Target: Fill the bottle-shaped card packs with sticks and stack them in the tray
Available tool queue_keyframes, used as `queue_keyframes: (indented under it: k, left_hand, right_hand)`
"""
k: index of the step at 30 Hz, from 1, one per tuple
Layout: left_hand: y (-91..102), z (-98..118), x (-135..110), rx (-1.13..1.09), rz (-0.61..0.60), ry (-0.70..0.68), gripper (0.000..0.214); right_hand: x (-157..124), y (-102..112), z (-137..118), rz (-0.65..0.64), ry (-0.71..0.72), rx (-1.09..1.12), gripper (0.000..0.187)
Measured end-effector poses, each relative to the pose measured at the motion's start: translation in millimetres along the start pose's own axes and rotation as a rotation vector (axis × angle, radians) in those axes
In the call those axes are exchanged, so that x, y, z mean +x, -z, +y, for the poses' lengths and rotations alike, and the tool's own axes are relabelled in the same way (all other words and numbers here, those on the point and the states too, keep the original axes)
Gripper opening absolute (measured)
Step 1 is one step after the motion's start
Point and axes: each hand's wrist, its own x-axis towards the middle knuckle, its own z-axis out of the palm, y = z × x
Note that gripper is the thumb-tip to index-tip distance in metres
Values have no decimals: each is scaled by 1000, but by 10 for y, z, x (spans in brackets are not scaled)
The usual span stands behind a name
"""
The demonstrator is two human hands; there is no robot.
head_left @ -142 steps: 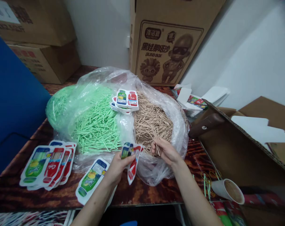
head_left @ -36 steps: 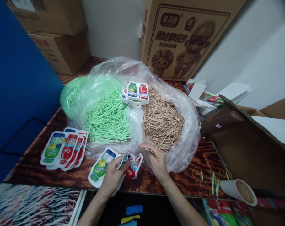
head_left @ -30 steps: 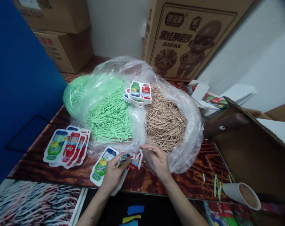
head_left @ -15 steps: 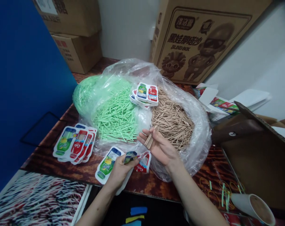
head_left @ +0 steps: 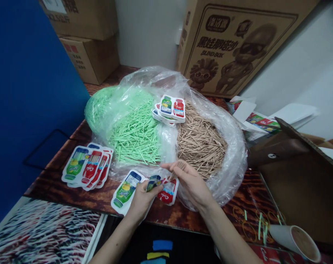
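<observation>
My left hand (head_left: 141,200) grips a printed bottle-shaped card pack (head_left: 168,192), its red Cola half turned toward the right. A green Sprite card (head_left: 126,190) lies under and beside that hand. In my right hand (head_left: 190,179) a small bunch of thin brown sticks (head_left: 178,169) is pinched, its lower ends at the top edge of the Cola half. Whether the ends are inside the pack I cannot tell. Behind the hands, a clear plastic bag holds loose green sticks (head_left: 137,137) and loose brown sticks (head_left: 202,139). Several card packs (head_left: 172,110) rest between the two heaps.
Filled packs (head_left: 86,167) are stacked at the left of the table. A large carton (head_left: 238,47) stands behind, smaller boxes (head_left: 92,55) at back left. Rubber bands, a paper cup (head_left: 295,240) and an open box (head_left: 293,187) are at the right.
My right hand has moved down and slightly left with the brown sticks, bringing them to the Cola half. Its fingers have closed more around them. My left hand has barely moved.
</observation>
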Motion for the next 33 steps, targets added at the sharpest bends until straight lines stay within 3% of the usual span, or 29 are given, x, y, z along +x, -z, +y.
queue_keyframes:
  k: [4,9,13,16,19,24,29,33]
  left_hand:
    - [36,48,12,105,34,-131,14]
    - [92,132,20,130,67,-168,13]
    - [144,135,33,67,36,-151,18]
    - [187,122,43,72,14,-156,17]
    - [243,96,46,125,8,-172,13]
    - [325,95,22,137,-80,-146,18]
    - [335,221,-18,209,-176,-178,19]
    - [353,252,-20,198,-210,-171,21]
  right_hand:
    - [-97,11,-1,-113,62,-300,16]
    - [-209,1,-2,-49,177,-518,45]
    - [-223,-47,16,10,358,-750,27]
    - [-179,-68,46,-32,453,-930,13]
    - [-139,-85,79,-93,430,-987,12]
    - [-127,-165,67,-27,544,-960,17]
    - [-104,-276,-57,-232,530,-1043,21]
    - [-64,-333,-101,-307,460,-1168,15]
